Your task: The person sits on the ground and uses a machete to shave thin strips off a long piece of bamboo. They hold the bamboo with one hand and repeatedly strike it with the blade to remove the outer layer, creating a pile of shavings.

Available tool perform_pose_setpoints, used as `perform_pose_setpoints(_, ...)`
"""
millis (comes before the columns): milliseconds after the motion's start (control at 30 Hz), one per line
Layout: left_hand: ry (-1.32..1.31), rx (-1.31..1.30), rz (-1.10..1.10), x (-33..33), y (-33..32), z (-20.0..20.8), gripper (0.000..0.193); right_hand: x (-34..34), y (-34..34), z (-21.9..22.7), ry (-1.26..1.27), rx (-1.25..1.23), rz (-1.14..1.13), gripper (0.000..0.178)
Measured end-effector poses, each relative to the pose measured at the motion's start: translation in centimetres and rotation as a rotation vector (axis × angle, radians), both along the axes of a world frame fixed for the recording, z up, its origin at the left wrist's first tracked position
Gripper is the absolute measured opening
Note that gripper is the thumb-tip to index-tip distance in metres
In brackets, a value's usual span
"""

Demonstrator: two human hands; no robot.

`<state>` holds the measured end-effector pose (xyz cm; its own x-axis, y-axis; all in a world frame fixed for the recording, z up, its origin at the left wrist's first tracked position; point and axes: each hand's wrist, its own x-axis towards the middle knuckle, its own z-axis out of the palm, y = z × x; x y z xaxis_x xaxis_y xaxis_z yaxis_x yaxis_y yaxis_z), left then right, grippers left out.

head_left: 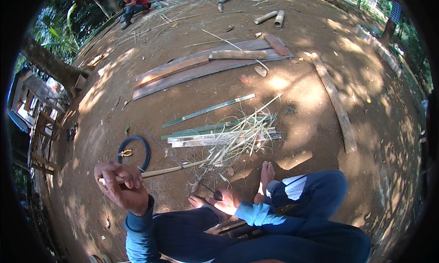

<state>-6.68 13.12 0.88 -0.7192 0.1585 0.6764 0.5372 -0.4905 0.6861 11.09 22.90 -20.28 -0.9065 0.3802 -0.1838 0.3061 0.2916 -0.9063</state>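
Observation:
My left hand is raised at the left, its fingers closed around one end of a pale bamboo strip. The strip runs rightward, slightly bowed, to a tangle of thin bamboo shavings. In front of my seat, my right hand is wrapped round the dark handle of a knife. Its thin blade points up and left, below the strip; whether it touches the strip I cannot tell. Under the shavings lie several flat split bamboo pieces, with a green one just beyond.
A coil of black tubing lies past my left hand. Wooden boards rest on the dirt ahead, and a log lies to the right. Two bamboo sections are farther off. A person in red sits at the far left.

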Motion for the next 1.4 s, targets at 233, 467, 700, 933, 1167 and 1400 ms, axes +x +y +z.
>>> perform_pose_setpoints(233,0.010,-0.027,-0.017,0.1,2.0,0.6,0.026,0.1,1.2,0.9,0.064,0.048,-0.001,0.044)
perform_pose_setpoints(467,0.043,0.006,-0.137,-0.2,0.6,2.9,0.027,-0.8,1.7,5.5,0.011,-0.042,0.049,0.048)
perform_pose_setpoints(700,-0.076,0.054,-0.118,-1.6,-1.0,-0.3,0.026,-1.7,-0.3,5.7,0.056,0.115,-0.011,0.048)
perform_pose_setpoints(933,-0.108,0.075,-0.087,-3.0,-4.1,-1.0,0.025,-3.7,-2.3,8.0,-0.023,0.157,0.013,0.041)
perform_pose_setpoints(1167,-0.097,0.060,-0.074,-2.6,-6.4,-2.2,0.024,-5.1,-3.0,9.9,-0.068,0.078,0.126,0.038)
perform_pose_setpoints(1400,-0.075,0.018,-0.005,-1.1,-7.6,-2.7,0.026,-4.6,-2.7,3.2,-0.112,0.093,0.060,0.046)
